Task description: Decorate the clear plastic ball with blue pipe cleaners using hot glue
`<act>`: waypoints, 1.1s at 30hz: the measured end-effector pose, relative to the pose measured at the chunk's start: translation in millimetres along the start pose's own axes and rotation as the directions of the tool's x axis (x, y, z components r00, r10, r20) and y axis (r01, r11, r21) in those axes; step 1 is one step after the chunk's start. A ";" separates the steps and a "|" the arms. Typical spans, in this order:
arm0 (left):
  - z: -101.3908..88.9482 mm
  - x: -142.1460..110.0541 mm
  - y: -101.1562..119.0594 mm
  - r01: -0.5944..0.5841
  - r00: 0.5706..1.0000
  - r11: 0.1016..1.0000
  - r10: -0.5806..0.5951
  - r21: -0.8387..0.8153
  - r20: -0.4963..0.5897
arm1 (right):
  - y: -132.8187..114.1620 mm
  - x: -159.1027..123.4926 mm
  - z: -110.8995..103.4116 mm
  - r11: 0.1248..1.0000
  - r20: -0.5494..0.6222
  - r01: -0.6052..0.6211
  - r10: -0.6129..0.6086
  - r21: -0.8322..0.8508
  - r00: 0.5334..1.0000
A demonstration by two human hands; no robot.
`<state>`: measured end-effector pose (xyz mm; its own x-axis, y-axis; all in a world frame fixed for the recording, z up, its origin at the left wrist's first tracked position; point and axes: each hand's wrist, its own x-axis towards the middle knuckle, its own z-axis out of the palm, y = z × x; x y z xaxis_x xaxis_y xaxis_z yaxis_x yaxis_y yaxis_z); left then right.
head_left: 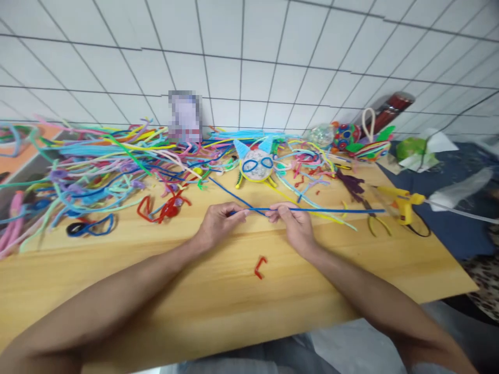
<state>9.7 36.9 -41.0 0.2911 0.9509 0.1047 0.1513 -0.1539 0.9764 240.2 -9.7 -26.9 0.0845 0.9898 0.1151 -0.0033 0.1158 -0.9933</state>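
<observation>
Both my hands hold one blue pipe cleaner (335, 210) level above the table. My left hand (220, 224) pinches it close to its left end. My right hand (292, 226) is closed on it a little further right, and the long free end sticks out past it. Another blue pipe cleaner (230, 193) slants behind my hands. Beyond them stands a craft figure (258, 165) with a pale round body, blue ears, blue eye rings and yellow legs. Nearer to me lies a short bent red piece (260, 267).
Many coloured pipe cleaners (117, 156) are heaped along the tiled wall and at the left. A red pipe-cleaner shape (169, 209) lies left of my hands. To the right are a yellow glue gun (405, 202), pliers (380, 223) and finished colourful crafts (346, 136).
</observation>
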 end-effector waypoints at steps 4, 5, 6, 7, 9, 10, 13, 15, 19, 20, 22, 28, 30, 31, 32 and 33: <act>-1.5 -0.6 -2.3 -0.004 1.000 1.000 0.004 0.022 -0.004 | 0.2 8.0 -3.3 0.998 -0.063 -0.012 0.016 0.069 0.998; -2.1 -0.8 -2.3 -0.002 1.000 0.999 0.002 0.034 -0.011 | -0.3 10.8 -5.3 0.996 -0.091 -0.005 0.013 0.087 0.996; -2.8 -0.8 -2.2 0.000 1.000 0.999 0.001 0.048 -0.018 | -1.2 13.9 -7.7 0.995 -0.118 0.005 0.007 0.104 0.993; -3.5 -0.8 -2.2 0.001 1.000 0.998 0.001 0.061 -0.025 | -2.5 16.9 -10.3 0.992 -0.145 0.018 -0.001 0.121 0.989; -4.7 -0.8 -2.4 -0.002 1.000 0.996 0.004 0.086 -0.025 | -6.2 22.6 -15.6 0.988 -0.195 0.047 -0.018 0.146 0.981; -5.2 -0.8 -2.7 -0.008 1.000 0.995 0.010 0.095 -0.018 | -8.5 25.0 -18.0 0.986 -0.215 0.059 -0.025 0.155 0.976; -5.7 -1.1 -3.8 -0.041 0.999 0.994 0.040 0.100 0.007 | -15.1 29.4 -23.0 0.981 -0.248 0.077 -0.030 0.180 0.968; -5.3 -1.4 -4.6 -0.051 0.999 0.994 0.050 0.097 0.015 | -18.5 31.0 -24.6 0.976 -0.234 0.069 -0.019 0.205 0.972; -5.5 -2.4 -3.6 -0.036 0.999 0.994 0.035 0.098 0.015 | -22.1 35.7 -27.8 0.963 -0.234 0.081 -0.019 0.259 0.972; -6.2 -3.0 -2.3 -0.032 0.999 0.995 0.029 0.091 0.033 | -22.7 37.0 -28.9 0.959 -0.244 0.091 -0.024 0.267 0.969; -8.6 -4.7 2.0 -0.033 0.995 0.998 0.027 0.060 0.100 | -23.8 38.2 -31.0 0.958 -0.212 0.079 -0.019 0.277 0.977; -9.9 -6.1 21.1 0.012 0.987 0.986 0.015 -0.163 0.160 | -23.2 19.4 -26.2 0.950 0.391 -0.240 0.148 0.198 0.909; -5.4 -4.1 25.8 0.090 0.981 0.964 -0.042 -0.251 0.188 | -20.2 9.8 -21.0 0.937 0.542 -0.318 0.195 0.143 0.818; -2.8 -2.9 27.5 0.135 0.974 0.946 -0.072 -0.293 0.217 | -18.2 5.8 -18.1 0.931 0.589 -0.345 0.216 0.115 0.779; -0.4 -1.7 28.8 0.177 0.966 0.923 -0.097 -0.342 0.239 | -16.2 2.5 -15.1 0.925 0.621 -0.367 0.234 0.093 0.748; 1.8 -0.6 29.9 0.214 0.959 0.898 -0.118 -0.385 0.258 | -14.3 -0.1 -12.2 0.919 0.645 -0.388 0.253 0.073 0.721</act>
<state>15.7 31.3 -12.2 0.5048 0.8609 -0.0638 -0.1658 0.1692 0.9715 252.4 -12.4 -12.9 -0.5826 0.7968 -0.1603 -0.1086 -0.2718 -0.9562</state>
